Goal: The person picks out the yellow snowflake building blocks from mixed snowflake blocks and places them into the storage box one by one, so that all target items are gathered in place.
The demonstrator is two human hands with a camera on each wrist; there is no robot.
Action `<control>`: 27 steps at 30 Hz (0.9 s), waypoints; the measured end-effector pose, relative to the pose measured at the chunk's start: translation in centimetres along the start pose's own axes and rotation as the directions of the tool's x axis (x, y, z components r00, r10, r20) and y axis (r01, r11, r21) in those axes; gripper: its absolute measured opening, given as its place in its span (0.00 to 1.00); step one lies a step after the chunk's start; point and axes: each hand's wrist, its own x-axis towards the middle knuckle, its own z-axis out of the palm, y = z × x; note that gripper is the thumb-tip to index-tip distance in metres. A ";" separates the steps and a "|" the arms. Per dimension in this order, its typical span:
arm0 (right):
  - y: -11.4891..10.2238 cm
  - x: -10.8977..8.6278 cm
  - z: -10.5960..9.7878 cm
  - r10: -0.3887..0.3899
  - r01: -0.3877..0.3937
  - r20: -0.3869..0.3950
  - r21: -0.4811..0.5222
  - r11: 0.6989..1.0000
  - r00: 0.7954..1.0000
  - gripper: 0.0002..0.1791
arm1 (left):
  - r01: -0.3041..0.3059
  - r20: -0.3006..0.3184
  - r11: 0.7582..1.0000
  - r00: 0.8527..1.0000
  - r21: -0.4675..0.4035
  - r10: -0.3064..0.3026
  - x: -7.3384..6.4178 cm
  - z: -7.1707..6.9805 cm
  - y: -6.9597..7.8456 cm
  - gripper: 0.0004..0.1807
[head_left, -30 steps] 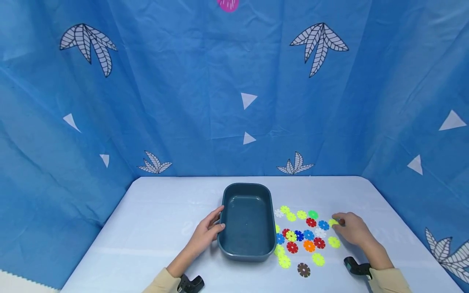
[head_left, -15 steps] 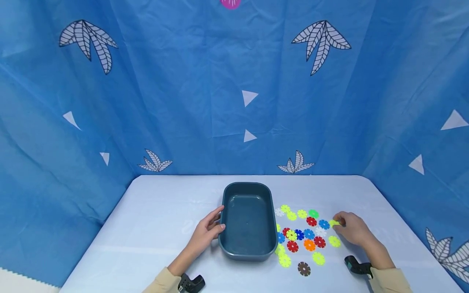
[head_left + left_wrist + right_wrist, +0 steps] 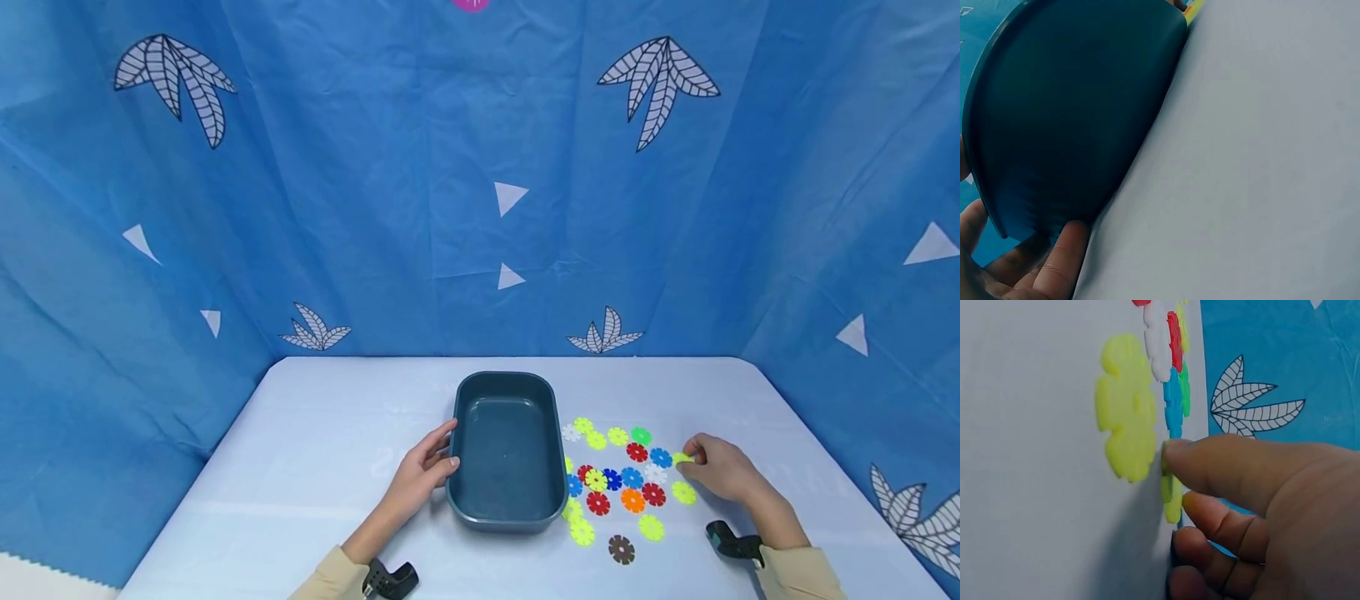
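A dark teal plastic tub [image 3: 504,454] stands on the white table. My left hand [image 3: 418,475] grips its left side, thumb over the rim and the other fingers along the outer wall. In the left wrist view, fingertips [image 3: 1067,256] press against the tub's outside. Right of the tub, my right hand [image 3: 723,469] pinches a yellow-green snowflake disc [image 3: 1173,503] at the edge of a spread of discs. The thumb lies on that disc, and the disc is partly hidden by the hand. Another yellow-green disc [image 3: 1126,407] lies flat just beside it.
Several notched snowflake discs lie between tub and right hand, among them a green one [image 3: 641,436], an orange one [image 3: 632,500] and a brown one [image 3: 622,550] nearest the front. Some sit right against the tub's right side. A blue patterned curtain [image 3: 480,208] rises behind the table.
The right hand's fingers have drawn in around the yellow-green disc at the edge of the spread. The left hand and tub stay in place; the head view shifts slightly.
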 end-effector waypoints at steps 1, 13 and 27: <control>0.0 0.0 0.0 -0.002 0.002 -0.003 0.006 1.000 1.000 0.19 | 0.002 0.000 1.000 1.000 -0.001 -0.002 0.0 0.0 0.0 0.32; 0.2 0.1 0.0 0.024 -0.025 0.019 0.042 0.999 1.000 0.23 | -0.004 0.009 1.000 1.000 0.006 0.004 -0.3 0.1 -0.2 0.32; 0.1 0.3 -0.2 0.044 -0.046 0.031 0.046 0.998 0.999 0.21 | -0.017 0.012 1.000 1.000 0.015 0.017 -0.1 0.0 0.0 0.32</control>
